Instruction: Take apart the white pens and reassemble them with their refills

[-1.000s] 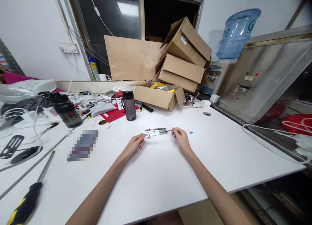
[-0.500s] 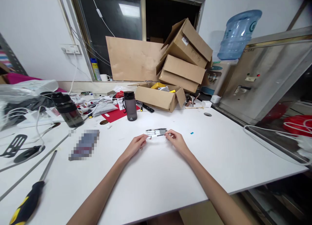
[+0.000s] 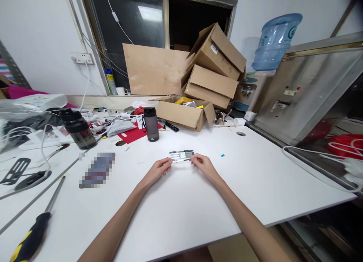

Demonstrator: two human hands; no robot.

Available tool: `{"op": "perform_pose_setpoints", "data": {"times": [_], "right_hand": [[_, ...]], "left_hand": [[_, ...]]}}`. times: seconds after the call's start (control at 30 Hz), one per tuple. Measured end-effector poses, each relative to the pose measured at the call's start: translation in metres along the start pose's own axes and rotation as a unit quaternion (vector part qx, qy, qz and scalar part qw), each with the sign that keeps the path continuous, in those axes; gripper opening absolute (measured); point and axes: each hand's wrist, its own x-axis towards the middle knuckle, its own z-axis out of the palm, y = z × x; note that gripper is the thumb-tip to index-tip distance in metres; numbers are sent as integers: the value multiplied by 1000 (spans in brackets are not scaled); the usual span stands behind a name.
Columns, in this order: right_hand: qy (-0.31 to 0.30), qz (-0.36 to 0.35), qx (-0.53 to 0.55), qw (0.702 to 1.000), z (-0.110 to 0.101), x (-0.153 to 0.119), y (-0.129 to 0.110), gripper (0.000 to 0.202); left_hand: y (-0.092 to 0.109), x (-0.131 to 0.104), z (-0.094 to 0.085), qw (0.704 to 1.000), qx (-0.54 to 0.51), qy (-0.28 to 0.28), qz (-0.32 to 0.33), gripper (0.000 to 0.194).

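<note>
Several grey-and-white pens (image 3: pixel 181 153) lie side by side on the white table (image 3: pixel 184 205). The nearest pen (image 3: pixel 181 160) is pinched at both ends. My left hand (image 3: pixel 157 170) grips its left end with the fingertips. My right hand (image 3: pixel 203 166) grips its right end. Both forearms reach in from the bottom edge and both hands rest on the tabletop.
A dark bottle (image 3: pixel 150 123) stands behind the pens, a larger black bottle (image 3: pixel 76 128) at left. An open cardboard box (image 3: pixel 184 112) and stacked boxes (image 3: pixel 215 65) sit at the back. A screwdriver (image 3: pixel 34 224) lies at front left. Cables (image 3: pixel 314 159) run along the right edge.
My right hand has slid left along the pen, closing the gap to my left hand. The nearest pen now lies slightly toward me from the row.
</note>
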Motion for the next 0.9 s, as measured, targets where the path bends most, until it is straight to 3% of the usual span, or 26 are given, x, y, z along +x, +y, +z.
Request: {"op": "perform_pose_setpoints", "data": {"times": [0.17,0.27,0.47,0.9], "right_hand": [[11,33,37,999,0,4,5,41],[63,82,107,989,-3,9,11,53],[142,65,141,978,-12,13,13,27],[134,32,140,981,-11,11,7,28]], "left_hand": [[0,0,-1,1000,-1,7,-9,44],[0,0,-1,1000,-8,11,-8,44],[-1,1,-2,999,-32,26,-15,44],[-1,2,-1,999,-31,25,-15,43]]}}
